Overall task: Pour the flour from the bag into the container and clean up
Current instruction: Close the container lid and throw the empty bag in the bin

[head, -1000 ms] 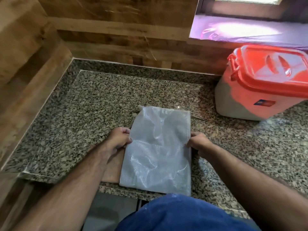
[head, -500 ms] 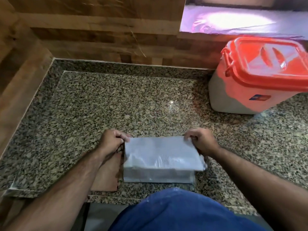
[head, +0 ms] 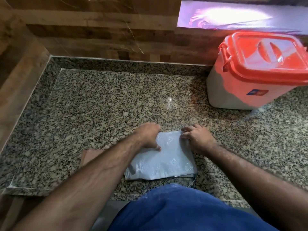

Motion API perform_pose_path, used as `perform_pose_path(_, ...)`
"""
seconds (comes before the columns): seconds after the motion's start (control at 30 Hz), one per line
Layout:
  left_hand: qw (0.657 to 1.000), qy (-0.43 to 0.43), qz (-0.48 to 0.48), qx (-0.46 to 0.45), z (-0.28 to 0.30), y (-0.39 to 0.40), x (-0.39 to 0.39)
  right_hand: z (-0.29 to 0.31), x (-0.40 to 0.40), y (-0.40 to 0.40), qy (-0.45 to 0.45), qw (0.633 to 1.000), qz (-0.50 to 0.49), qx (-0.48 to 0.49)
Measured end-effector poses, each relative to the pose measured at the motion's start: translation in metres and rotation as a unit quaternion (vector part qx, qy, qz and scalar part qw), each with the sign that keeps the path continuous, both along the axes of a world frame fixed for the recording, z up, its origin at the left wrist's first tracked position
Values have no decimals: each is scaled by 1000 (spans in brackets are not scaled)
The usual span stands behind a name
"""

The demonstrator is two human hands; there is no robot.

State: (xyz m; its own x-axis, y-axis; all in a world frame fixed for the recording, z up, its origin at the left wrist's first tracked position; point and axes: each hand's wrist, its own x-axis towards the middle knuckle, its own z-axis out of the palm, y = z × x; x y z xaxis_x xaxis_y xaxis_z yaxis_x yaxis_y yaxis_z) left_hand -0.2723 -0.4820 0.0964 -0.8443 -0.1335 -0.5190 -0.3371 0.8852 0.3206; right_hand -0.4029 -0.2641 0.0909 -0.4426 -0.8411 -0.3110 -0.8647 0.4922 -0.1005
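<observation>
The empty white woven flour bag [head: 165, 162] lies folded into a small flat packet near the front edge of the granite counter [head: 103, 107]. My left hand [head: 148, 135] presses flat on the packet's left part, thumb on its top surface. My right hand [head: 196, 139] holds the packet's far right corner with bent fingers. The container [head: 260, 70], a translucent tub with white flour inside and a closed red lid, stands at the back right, well apart from both hands.
A brown flat piece [head: 91, 155] lies on the counter under my left forearm. Wood-pattern walls [head: 93, 30] enclose the counter at the back and left. A window sill [head: 233, 15] sits above the container. My blue clothing [head: 183, 209] fills the bottom.
The bag went from lying long and flat to folded in half, then folded again sideways into a narrower packet. My left hand moved right onto the packet; my right hand stayed at its right corner.
</observation>
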Motion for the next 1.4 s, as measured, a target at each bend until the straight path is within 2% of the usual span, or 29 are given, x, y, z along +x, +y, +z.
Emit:
perform_pose_path(0.1, 998, -30, 44, 37, -5, 3, -11, 8, 6, -2, -13, 998, -30, 62)
perform_pose_path(0.17, 995, -45, 48, 75, -6, -2, -11, 12, 10, 1, -42, 996, -66, 53)
perform_pose_path(0.23, 989, -42, 49, 135, -1, -10, -5, 14, 12, 7, -85, 986, -131, -62)
perform_pose_path(0.27, 983, -41, 54, 172, 2, -16, -1, 14, 14, 12, -112, 967, -178, -144)
perform_pose_path(0.33, 969, -33, 79, 233, 10, -27, 11, 14, 19, 21, -169, 900, -288, -280)
perform_pose_path(0.4, 952, -15, 118, 280, 19, -36, 22, 12, 22, 29, -216, 821, -377, -371)
perform_pose_path(0.47, 929, 7, 169, 329, 26, -45, 31, 8, 22, 35, -277, 743, -448, -414)
perform_pose_path(0.5, 912, 20, 195, 360, 30, -49, 35, 8, 22, 35, -333, 689, -486, -421)
perform_pose_path(0.57, 861, 62, 254, 436, 38, -54, 39, 8, 23, 35, -448, 584, -537, -412)
perform_pose_path(0.63, 798, 125, 317, 498, 44, -51, 41, 9, 21, 35, -555, 525, -498, -409)
perform_pose_path(0.7, 726, 192, 377, 542, 51, -36, 40, 17, 21, 30, -632, 525, -417, -388)
perform_pose_path(0.77, 667, 251, 423, 560, 54, -17, 37, 34, 15, 21, -671, 555, -337, -359)
perform_pose_path(0.83, 636, 300, 449, 551, 57, 1, 34, 49, 1, 14, -674, 581, -299, -345)
perform_pose_path(1.0, 640, 313, 448, 540, 68, 27, 43, 73, -30, 10, -646, 653, -265, -293)
perform_pose_path(1.17, 641, 298, 453, 543, 67, 42, 76, 85, -42, 16, -656, 670, -225, -266)
perform_pose_path(1.3, 642, 298, 500, 500, 67, 71, 106, 86, -38, 20, -662, 682, -192, -245)
perform_pose_path(1.4, 625, 313, 539, 469, 64, 94, 128, 80, -28, 22, -670, 681, -183, -232)
